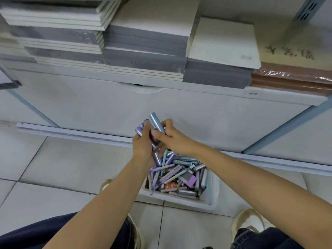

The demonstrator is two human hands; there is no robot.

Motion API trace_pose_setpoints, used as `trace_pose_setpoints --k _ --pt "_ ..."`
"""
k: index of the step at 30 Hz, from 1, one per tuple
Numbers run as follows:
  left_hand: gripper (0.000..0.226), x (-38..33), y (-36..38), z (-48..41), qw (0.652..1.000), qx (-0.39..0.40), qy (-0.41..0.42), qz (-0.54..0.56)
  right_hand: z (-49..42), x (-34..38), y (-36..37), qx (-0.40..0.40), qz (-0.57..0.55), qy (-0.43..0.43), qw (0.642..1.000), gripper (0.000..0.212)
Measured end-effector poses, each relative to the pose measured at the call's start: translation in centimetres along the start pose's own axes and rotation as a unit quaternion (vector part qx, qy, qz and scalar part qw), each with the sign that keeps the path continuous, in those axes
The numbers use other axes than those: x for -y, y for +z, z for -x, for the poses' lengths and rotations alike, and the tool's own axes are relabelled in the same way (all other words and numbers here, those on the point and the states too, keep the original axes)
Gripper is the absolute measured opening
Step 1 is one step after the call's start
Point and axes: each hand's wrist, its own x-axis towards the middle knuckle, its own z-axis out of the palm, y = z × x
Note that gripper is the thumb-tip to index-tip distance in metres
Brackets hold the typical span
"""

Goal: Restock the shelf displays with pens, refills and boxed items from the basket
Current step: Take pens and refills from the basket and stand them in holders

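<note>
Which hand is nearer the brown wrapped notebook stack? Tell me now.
Right. The right hand, gripping a blue-grey pen, sits below-left of the brown wrapped notebook stack; the left hand, holding purple pens, is further left.

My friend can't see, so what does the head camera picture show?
The left hand grips a bunch of purple pens and the right hand pinches a blue pen, over a white basket of loose pens on the floor. Stacked notebooks fill the shelf.

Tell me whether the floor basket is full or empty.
Nearly full: loose pens and small boxes pile close to the rim of the basket.
</note>
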Motion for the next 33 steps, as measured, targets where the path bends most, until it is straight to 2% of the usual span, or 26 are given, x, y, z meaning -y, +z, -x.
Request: trace_pose_setpoints --k 3,6,10,16,19,22,25,28,31,33 --pt "0.033 -2.2 0.7 0.6 0.998 -0.034 0.046 -0.006 1.4 3.1 -1.4 0.022 0.023 -0.001 0.999 0.024" --pt "0.032 -5.0 2.2 1.6 0.995 -0.015 0.095 0.03 3.1 6.3 -3.0 -0.008 0.103 -0.026 0.994 0.023" --pt "0.032 -7.8 4.4 4.2 0.988 0.072 0.136 -0.036 6.2 10.8 -5.5 -0.037 0.209 -0.069 0.975 0.027" --pt "0.022 -11.5 7.9 9.2 0.952 0.285 0.106 -0.03 11.9 16.1 -9.1 -0.059 0.225 -0.108 0.967 0.024" --pt "0.024 -12.9 10.8 11.5 0.94 0.305 0.13 -0.08 14.9 18.1 -10.9 -0.087 0.206 -0.136 0.965 0.03" --pt "0.021 -14.3 14.0 13.6 0.94 0.306 0.131 -0.073 18.1 20.1 -12.5 -0.127 0.171 -0.216 0.953 0.031" --pt "0.02 -15.6 17.3 15.5 0.929 0.344 0.126 -0.053 20.8 21.5 -14.0 -0.153 0.147 -0.311 0.927 0.026" --pt "0.034 -16.4 20.0 17.2 0.909 0.385 0.144 -0.074 23.0 22.5 -15.6 -0.205 0.166 -0.359 0.895 0.02" --pt "0.046 -16.5 22.1 18.3 0.887 0.407 0.184 -0.116 25.0 23.6 -18.0 -0.314 0.186 -0.385 0.848 0.014" --pt "0.035 -16.4 23.3 18.6 0.877 0.408 0.216 -0.131 26.1 24.2 -19.9 -0.408 0.202 -0.381 0.805 0.014"
